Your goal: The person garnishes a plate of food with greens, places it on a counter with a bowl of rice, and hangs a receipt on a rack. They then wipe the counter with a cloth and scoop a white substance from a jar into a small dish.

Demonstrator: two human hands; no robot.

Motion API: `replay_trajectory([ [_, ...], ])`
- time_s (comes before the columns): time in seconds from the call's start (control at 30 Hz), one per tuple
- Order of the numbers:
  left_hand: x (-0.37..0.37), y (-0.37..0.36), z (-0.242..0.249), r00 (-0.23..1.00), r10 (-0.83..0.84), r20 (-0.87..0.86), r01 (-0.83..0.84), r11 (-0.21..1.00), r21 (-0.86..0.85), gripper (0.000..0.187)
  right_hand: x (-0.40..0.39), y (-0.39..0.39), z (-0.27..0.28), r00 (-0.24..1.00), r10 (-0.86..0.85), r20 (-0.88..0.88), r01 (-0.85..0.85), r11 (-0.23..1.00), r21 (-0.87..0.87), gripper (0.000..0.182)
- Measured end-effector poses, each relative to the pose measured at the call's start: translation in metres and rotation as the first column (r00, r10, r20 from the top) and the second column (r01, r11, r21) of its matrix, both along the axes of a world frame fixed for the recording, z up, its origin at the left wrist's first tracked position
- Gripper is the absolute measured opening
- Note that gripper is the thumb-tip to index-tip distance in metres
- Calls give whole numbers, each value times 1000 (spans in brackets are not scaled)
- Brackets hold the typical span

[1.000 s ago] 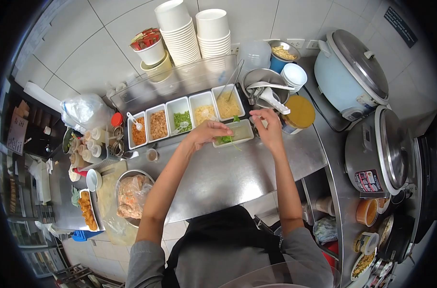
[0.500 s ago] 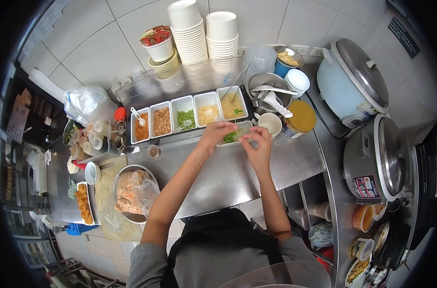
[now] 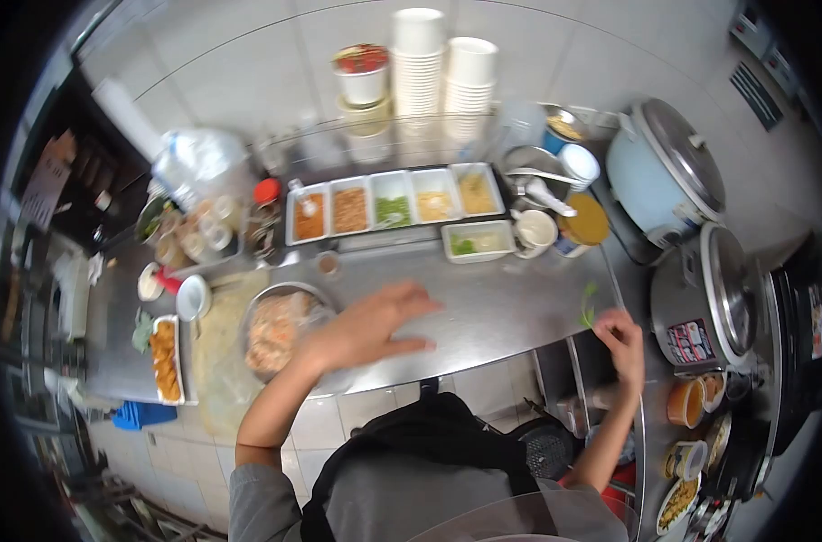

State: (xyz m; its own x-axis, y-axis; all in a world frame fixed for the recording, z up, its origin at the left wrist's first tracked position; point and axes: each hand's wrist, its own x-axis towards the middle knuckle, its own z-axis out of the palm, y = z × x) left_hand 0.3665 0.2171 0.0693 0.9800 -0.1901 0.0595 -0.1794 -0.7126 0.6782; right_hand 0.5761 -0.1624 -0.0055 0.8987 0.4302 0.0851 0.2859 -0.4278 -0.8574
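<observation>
My left hand [image 3: 375, 323] is over the steel counter [image 3: 483, 298], beside the metal bowl of pinkish mixture [image 3: 277, 334]. Its fingers are spread with nothing between them, and motion blurs them slightly. Near the counter's right end, my right hand [image 3: 619, 339] pinches a green leafy sprig [image 3: 588, 305] between thumb and fingers. A white tray with green leaves [image 3: 479, 242] rests in front of the row of topping containers [image 3: 394, 210], left of a white cup [image 3: 535, 231].
Stacked white tubs [image 3: 418, 77] stand against the wall. Two rice cookers, one light blue [image 3: 648, 185] and one grey [image 3: 686, 303], are at the right. Squeeze bottles [image 3: 203, 230], a tray of fried food [image 3: 165, 359] and a small white bowl [image 3: 194, 297] are at the left.
My hands have moved apart, away from the tray with leaves. The left went left and opened; the right went right and down with a green sprig. The camera view has shifted.
</observation>
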Motion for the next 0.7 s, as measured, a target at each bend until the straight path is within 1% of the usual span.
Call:
replay_trajectory([
  [0.03, -34, 4, 8, 999, -8, -43, 8, 1000, 17, 46, 6, -33, -32, 964, -11, -267, -11, 997, -82, 5],
  [0.07, -69, 7, 15, 996, -13, -86, 16, 999, 31, 46, 7, -61, -69, 990, -104, -96, 56, 911, -408, 7],
  [0.1, -102, 11, 17, 993, -8, -122, 14, 999, 44, 46, 3, -89, -110, 924, 57, 379, 301, 506, -809, 11],
  [0.13, -136, 16, 15, 991, 75, -113, -73, 997, 18, 46, -12, -99, -116, 876, 136, 462, 307, 580, -754, 12],
  [0.17, -174, 19, 13, 980, 168, -110, -170, 986, -6, 47, -12, -108, -124, 996, -50, -70, 7, 854, -521, 13],
  [0.2, -214, 22, 11, 958, 264, -112, -269, 963, -31, 48, -11, -140, -165, 969, -87, -231, 9, 947, -321, 24],
  [0.23, -255, 25, 8, 919, 349, -182, -370, 924, -93, 48, 3, -167, -219, 992, 95, 86, 8, 620, -784, 33],
  [0.27, -294, 29, 4, 872, 422, -248, -466, 872, -154, 49, -55, -106, -151, 976, -111, 188, 218, 459, -861, 35],
  [0.3, -335, 32, -5, 822, 477, -312, -549, 808, -212, 49, -36, -129, -183, 993, -102, -57, 23, 646, -763, 34],
  [0.33, -381, 33, -29, 778, 521, -350, -627, 678, -384, 50, -62, -100, -156, 967, -227, -118, 99, 758, -645, 33],
  [0.37, -424, 32, -51, 737, 523, -428, -666, 453, -592, 50, -65, -89, -165, 962, -197, 191, 249, 333, -909, 30],
  [0.4, -466, 30, -77, 713, 495, -497, -645, 185, -741, 50, -62, -76, -169, 945, -209, 251, 317, 394, -863, 28],
  [0.43, -504, 26, -108, 489, 566, -664, -791, -34, -611, 53, -62, -65, -170, 923, -227, 310, 382, 449, -808, 27],
  [0.47, -542, 17, -146, 231, 563, -794, -861, -261, -436, 55, -74, -38, -146, 954, -180, 238, 298, 637, -711, 25],
  [0.5, -567, 2, -173, -241, 729, -641, -950, -42, 310, 64, -90, -1, -120, 978, -128, 165, 201, 792, -577, 23],
  [0.53, -583, -30, -200, -524, 765, -375, -458, 119, 881, 72, -91, 24, -112, 982, -62, 177, 148, 837, -527, 20],
  [0.57, -627, -44, -234, -498, 654, -569, -577, 239, 781, 74, -97, 51, -99, 954, 54, 296, 78, 906, -416, 17],
  [0.6, -669, -47, -265, -440, 520, -733, -686, 332, 647, 77, -94, 77, -93, 937, 127, 325, -12, 943, -333, 16],
  [0.63, -676, -58, -264, -424, 609, -670, -737, 198, 646, 77, -136, 125, -48, 892, 247, 378, -122, 937, -326, 15],
  [0.7, -666, -76, -250, -420, 752, -508, -817, -70, 572, 77, -179, 197, -1, 830, 423, 364, -316, 894, -319, 11],
])
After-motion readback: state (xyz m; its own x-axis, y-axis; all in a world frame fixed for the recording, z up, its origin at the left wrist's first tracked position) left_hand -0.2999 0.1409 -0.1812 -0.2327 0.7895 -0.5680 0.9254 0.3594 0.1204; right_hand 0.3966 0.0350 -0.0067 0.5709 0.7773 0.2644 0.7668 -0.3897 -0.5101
